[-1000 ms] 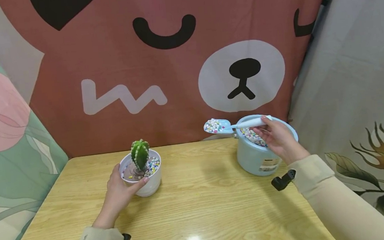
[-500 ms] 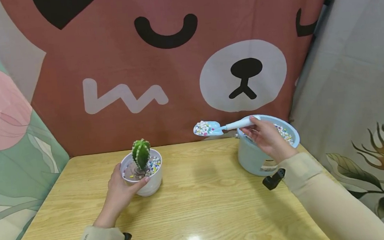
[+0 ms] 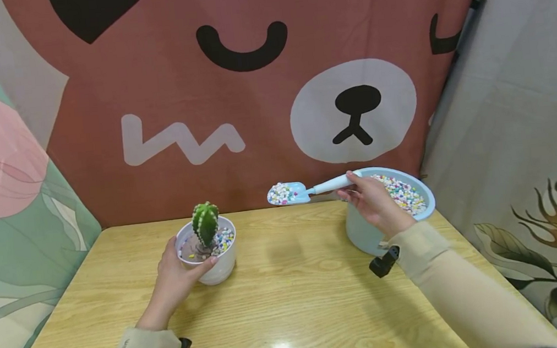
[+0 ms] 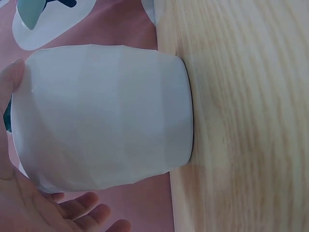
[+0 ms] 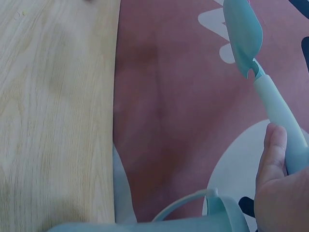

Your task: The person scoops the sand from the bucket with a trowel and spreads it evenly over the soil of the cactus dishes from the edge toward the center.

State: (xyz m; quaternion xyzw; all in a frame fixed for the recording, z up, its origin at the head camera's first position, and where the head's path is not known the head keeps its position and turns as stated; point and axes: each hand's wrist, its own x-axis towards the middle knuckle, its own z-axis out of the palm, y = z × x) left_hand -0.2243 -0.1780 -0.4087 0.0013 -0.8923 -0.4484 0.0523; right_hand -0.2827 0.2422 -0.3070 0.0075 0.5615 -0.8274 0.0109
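The left hand point(image 3: 175, 279) grasps a glossy white pot point(image 3: 219, 270), broadly faceted and tapering to a base that stands on the wood-grained surface point(image 3: 279, 293); within it, a ribbed green cactus point(image 3: 205, 224) rises beside multicoloured pebbles point(image 3: 224, 239). The right hand point(image 3: 372, 201) grips the smooth, rounded handle of a pale-blue scoop point(image 3: 326, 185), its curved blade, laden with small pastel stones point(image 3: 281, 193), held above the surface between pot and bucket. The round bucket point(image 3: 361, 236) (a curved carrying handle shows in the right wrist view) contains similar stones. Behind hangs reddish-brown printed cloth point(image 3: 160, 68).
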